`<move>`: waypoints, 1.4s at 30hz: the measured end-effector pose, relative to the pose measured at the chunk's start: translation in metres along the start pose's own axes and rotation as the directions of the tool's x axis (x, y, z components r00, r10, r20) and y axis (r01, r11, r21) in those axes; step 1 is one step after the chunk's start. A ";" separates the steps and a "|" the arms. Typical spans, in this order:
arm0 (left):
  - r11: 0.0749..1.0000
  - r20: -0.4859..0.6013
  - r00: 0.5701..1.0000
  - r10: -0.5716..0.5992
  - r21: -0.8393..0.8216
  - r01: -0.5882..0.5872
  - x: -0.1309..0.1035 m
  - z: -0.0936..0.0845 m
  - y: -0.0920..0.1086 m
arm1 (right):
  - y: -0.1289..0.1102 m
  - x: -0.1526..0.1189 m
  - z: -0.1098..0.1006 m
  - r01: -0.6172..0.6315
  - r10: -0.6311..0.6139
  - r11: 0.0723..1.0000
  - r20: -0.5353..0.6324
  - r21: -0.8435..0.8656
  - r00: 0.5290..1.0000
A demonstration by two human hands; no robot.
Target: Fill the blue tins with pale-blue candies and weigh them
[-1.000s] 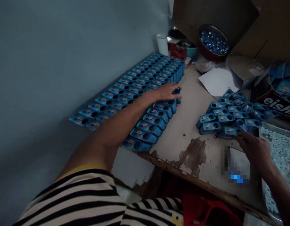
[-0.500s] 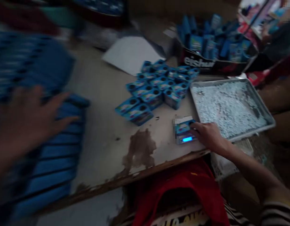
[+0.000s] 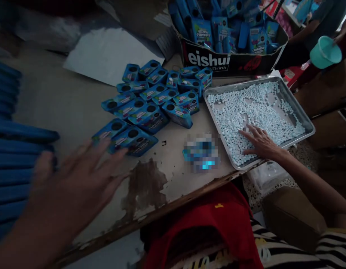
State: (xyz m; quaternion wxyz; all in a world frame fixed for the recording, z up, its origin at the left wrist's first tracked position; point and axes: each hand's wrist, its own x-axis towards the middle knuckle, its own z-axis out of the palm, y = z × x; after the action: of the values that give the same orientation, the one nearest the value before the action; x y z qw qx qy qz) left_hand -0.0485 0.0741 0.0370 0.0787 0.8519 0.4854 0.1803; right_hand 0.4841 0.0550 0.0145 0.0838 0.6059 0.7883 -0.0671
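Observation:
My right hand (image 3: pixel 261 144) reaches over the metal tray (image 3: pixel 309 129), its fingers spread on the small pale blue candies (image 3: pixel 254 104). Left of the tray, a small blue box (image 3: pixel 198 150) sits on a scale with a lit display (image 3: pixel 208 164); both are partly pixelated. My left hand (image 3: pixel 74 183), blurred, hovers with spread fingers over the table's left side and holds nothing. Just beyond its fingertips stands a group of small blue boxes (image 3: pixel 146 116) with round dark holes on top. Flat blue packages (image 3: pixel 12 168) lie in rows at far left, partly behind that hand.
A black carton (image 3: pixel 231 67) full of blue packages stands behind the tray. White paper (image 3: pixel 105 52) lies at the back of the worn table (image 3: pixel 69 108). At the upper right, another person's hand holds a turquoise bucket (image 3: pixel 325 54). A plastic container (image 3: pixel 269 175) is below the tray.
My right hand has left the box on the scale and moved right onto the candies in the tray. My left hand has moved right, away from the flat packages. The view has turned right.

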 end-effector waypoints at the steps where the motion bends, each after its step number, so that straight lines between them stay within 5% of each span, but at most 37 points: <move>1: 1.000 -0.027 1.000 -0.007 0.010 0.007 0.004 0.003 0.015 | 0.003 0.006 0.003 0.003 -0.003 1.000 0.014 -0.011 1.000; 5: 0.997 -0.242 0.970 -0.035 0.065 0.052 0.013 0.011 0.055 | 0.008 0.039 -0.006 0.001 -0.005 0.986 0.026 0.165 1.000; 8: 0.995 -0.243 0.967 -0.073 0.042 0.086 0.010 0.017 0.062 | 0.015 0.056 -0.023 0.003 0.010 0.869 -0.023 0.494 1.000; 11: 0.994 -0.105 0.990 -0.091 0.047 0.096 0.005 0.026 0.058 | 0.022 0.061 -0.037 -0.124 0.126 0.489 0.070 0.864 0.989; 14: 0.997 -0.057 0.996 -0.065 0.043 0.067 0.002 0.037 0.053 | 0.019 0.056 -0.042 -0.316 0.229 0.067 0.294 0.946 0.928; 17: 0.998 -0.034 0.999 -0.022 -0.054 0.021 0.006 0.049 0.051 | 0.007 0.046 -0.038 -0.380 0.276 -0.131 0.402 0.916 0.873; 19: 0.988 -0.009 1.000 -0.027 -0.151 0.025 0.011 0.058 0.053 | -0.001 0.041 -0.032 -0.343 0.293 -0.088 0.354 0.935 0.888; 23: 0.938 -0.015 0.989 -0.145 -0.319 0.133 0.023 0.070 0.067 | -0.017 0.034 -0.026 -0.302 0.276 0.212 0.240 0.929 0.931; 29: 0.826 0.007 0.976 -0.217 -0.532 0.187 0.037 0.079 0.091 | -0.049 0.035 -0.055 -0.234 0.171 0.044 0.223 0.971 0.960; 35: 0.699 0.029 0.963 -0.266 -0.683 0.214 0.043 0.113 0.095 | -0.072 0.046 -0.072 -0.179 0.050 0.078 0.175 0.981 0.983; 37: 0.662 0.037 0.958 -0.285 -0.714 0.225 0.045 0.124 0.098 | -0.064 0.049 -0.069 -0.135 0.085 0.220 0.118 0.966 0.989; 39: 0.648 0.035 0.960 -0.278 -0.731 0.214 0.050 0.130 0.101 | -0.052 0.050 -0.062 -0.067 0.100 0.474 0.022 0.878 0.995; 41: 0.710 -0.023 0.976 -0.216 -0.690 0.141 0.060 0.126 0.104 | -0.044 0.049 -0.053 0.005 0.094 0.675 -0.093 0.738 0.991; 42: 0.770 -0.074 0.985 -0.155 -0.633 0.074 0.067 0.121 0.107 | -0.042 0.047 -0.048 0.026 0.101 0.704 -0.136 0.710 0.986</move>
State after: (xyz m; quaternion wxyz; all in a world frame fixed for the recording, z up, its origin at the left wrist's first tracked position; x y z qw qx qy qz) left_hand 0.1140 0.0814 -0.0260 0.3392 0.7330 0.4523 0.3782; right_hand 0.4289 0.0990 0.0519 -0.2196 0.6107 0.6935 -0.3129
